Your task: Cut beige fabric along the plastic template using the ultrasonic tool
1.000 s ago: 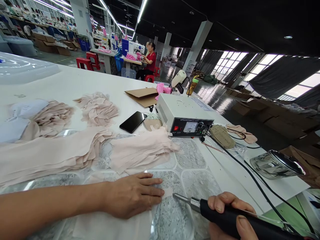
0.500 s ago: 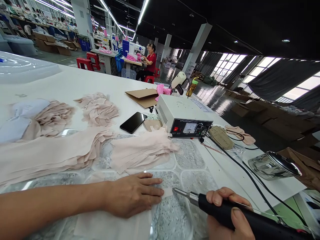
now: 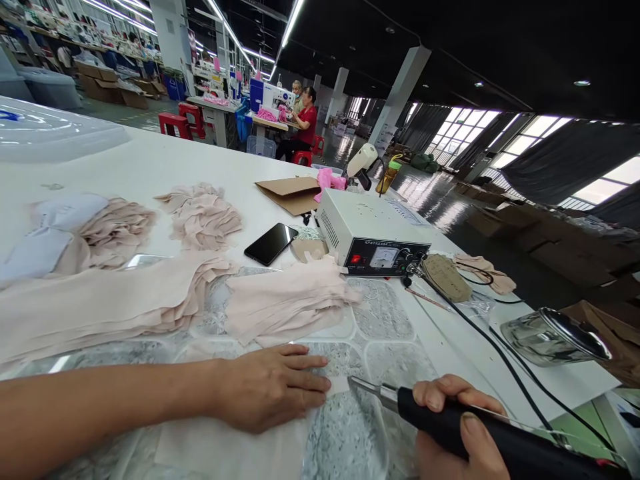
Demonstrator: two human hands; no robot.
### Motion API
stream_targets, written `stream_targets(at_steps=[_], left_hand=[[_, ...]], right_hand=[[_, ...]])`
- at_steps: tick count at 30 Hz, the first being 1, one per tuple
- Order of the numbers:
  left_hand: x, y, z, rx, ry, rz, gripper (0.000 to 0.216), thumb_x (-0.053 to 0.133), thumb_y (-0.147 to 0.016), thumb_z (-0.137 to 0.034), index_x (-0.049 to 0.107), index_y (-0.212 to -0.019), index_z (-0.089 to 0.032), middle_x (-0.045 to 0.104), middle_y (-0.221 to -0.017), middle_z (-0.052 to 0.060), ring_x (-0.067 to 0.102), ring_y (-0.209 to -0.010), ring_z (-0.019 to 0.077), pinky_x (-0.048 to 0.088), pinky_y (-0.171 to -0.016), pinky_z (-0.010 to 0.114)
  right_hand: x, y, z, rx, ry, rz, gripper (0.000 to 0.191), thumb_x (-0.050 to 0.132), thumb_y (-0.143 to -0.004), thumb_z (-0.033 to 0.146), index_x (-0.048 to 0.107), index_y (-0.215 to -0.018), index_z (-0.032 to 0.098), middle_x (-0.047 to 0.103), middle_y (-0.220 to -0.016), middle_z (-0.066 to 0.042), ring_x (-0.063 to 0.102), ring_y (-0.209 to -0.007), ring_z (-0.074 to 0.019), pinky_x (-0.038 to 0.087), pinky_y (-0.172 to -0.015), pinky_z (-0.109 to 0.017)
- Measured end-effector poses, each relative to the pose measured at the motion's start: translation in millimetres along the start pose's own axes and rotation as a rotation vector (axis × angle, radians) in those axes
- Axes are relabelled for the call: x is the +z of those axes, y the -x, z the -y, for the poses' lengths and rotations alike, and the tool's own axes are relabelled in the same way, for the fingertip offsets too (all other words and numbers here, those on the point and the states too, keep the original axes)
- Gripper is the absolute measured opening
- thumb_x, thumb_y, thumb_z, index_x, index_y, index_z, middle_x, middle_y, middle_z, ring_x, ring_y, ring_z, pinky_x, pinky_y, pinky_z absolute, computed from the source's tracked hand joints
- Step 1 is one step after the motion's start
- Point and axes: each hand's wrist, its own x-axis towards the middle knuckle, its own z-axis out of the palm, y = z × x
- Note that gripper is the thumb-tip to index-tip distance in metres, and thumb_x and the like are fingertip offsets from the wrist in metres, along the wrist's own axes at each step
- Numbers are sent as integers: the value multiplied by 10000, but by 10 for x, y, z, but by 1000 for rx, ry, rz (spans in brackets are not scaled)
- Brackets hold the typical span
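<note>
Pale thin cloth [image 3: 230, 450] lies on the grey-patterned mat [image 3: 385, 317], under the left hand [image 3: 270, 387], which rests flat, fingers extended. Narrow tab [image 3: 339, 385] of fabric shows past the fingertips; whether joined to the larger piece is hidden. Right hand [image 3: 460, 420] wrapped round a black corded tool [image 3: 527, 448], metal tip [image 3: 367, 387] at or just beside the tab's right end; contact unclear. Judged mid-step: piece in position, no finished result visible. Beyond: layered stack [image 3: 290, 300], long stack [image 3: 100, 300], loose heap [image 3: 203, 217]; worked or unworked, cannot tell.
</note>
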Motion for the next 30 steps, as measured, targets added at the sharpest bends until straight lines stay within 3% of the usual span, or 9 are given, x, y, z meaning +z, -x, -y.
stream_targets(at_steps=[10,22,30], left_hand=[[19,15,6,5,40,-57,336,426,-1023,-203,578,-1318,-147,615,-1353,88,436,-1387,272,321,-1175,406],[-19,-9,-7,-1,25,-5,339,383,-1044,-218,576,-1313,-145,592,-1383,75,416,-1401,266,284,-1185,381],[-10,-11,-5,9,38,-51,324,437,-1018,-188,569,-1313,-161,621,-1343,95,445,-1382,267,315,-1173,394]], right_hand=[[218,59,15,45,-34,80,82,659,-771,275,599,-778,221,568,-740,19,529,-533,-107,496,-501,-295],[230,65,7,31,-15,107,79,645,-798,257,579,-775,219,573,-745,18,532,-551,-107,513,-528,-300],[106,97,58,63,-49,89,63,633,-788,270,594,-790,221,540,-716,15,512,-525,-111,473,-483,-289]])
